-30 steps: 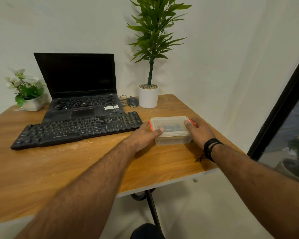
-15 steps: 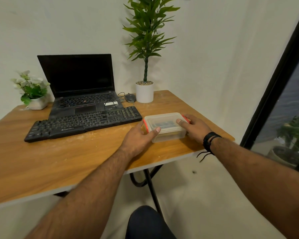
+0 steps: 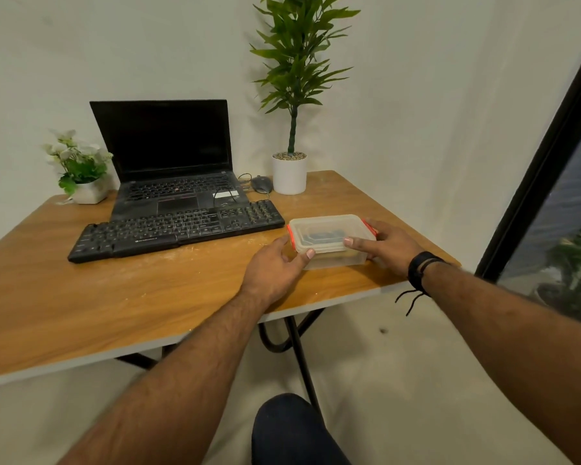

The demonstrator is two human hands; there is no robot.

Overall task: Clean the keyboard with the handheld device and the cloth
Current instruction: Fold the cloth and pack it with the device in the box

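While gripped, box (image 3: 331,238) between hands

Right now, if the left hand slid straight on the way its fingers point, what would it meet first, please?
The left hand already touches the clear container; it would simply push it toward the right hand.

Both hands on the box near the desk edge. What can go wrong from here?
1. The box sits near the desk front edge; popping its red clips could slide it off.
2. Left hand and right hand hold only the box's ends, so the lid may jerk loose.
3. The keyboard lies just left; a shove could knock it.
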